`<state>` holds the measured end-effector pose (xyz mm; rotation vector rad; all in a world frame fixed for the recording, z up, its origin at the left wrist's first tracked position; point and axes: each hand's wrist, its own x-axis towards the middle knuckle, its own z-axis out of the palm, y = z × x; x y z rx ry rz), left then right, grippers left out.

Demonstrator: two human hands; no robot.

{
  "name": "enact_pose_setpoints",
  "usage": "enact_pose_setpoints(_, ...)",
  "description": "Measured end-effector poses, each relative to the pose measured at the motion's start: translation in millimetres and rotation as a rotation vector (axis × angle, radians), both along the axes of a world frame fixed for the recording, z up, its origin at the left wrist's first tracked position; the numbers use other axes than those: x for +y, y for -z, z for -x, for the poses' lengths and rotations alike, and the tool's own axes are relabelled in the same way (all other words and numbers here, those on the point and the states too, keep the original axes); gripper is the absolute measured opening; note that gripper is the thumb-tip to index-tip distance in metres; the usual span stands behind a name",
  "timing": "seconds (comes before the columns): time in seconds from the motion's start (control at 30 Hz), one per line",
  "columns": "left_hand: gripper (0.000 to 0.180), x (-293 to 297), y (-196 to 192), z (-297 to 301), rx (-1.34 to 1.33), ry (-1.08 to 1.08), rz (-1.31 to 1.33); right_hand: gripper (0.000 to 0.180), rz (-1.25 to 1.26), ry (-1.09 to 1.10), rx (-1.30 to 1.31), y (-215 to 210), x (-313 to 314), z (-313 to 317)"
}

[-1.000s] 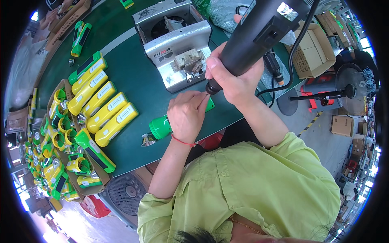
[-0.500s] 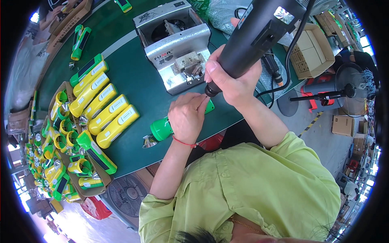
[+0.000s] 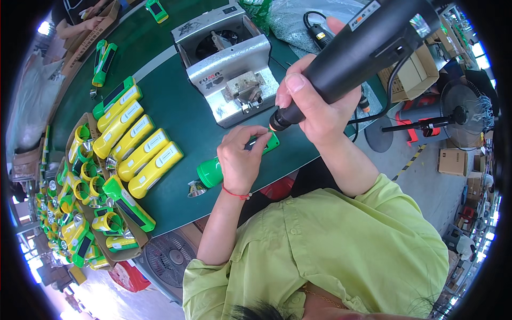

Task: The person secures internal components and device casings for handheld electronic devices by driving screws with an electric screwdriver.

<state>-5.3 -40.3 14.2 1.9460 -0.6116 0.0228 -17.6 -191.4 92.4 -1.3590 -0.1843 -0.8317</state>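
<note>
A green flashlight (image 3: 209,172) lies on the table in front of me, its wide round head toward the left. My left hand (image 3: 238,158) lies over its body and grips it, thumb and forefinger curved near the narrow far end. A dark patch of the flashlight shows between those fingers. My right hand (image 3: 325,109) is wrapped around a thick black electric screwdriver (image 3: 354,58), tilted with its nose down. That nose is close to my left fingertips, above the flashlight's end; whether it touches cannot be seen. A silvery reflector cup (image 3: 197,188) sits beside the flashlight's head.
Beyond my hands stands a silver metal machine (image 3: 229,69). Several yellow-and-green flashlights (image 3: 156,169) lie in a row at left, beside a cardboard box (image 3: 140,240) of flashlight parts. A black cord (image 3: 392,90) hangs at right, near an open carton (image 3: 410,74). Another person's hand (image 3: 92,22) shows far left.
The screwdriver's body has swung to the right and come lower, its nose still near the flashlight's end. My left thumb and forefinger have parted, and that hand has shifted slightly left.
</note>
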Motion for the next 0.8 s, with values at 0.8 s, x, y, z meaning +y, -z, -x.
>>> enact_pose_setpoints(0.8, 0.018, 2.6, 0.0, 0.6, -0.026, -0.017, 0.0, 0.08, 0.183, -0.075, 0.002, 6.8, 1.4, 4.4)
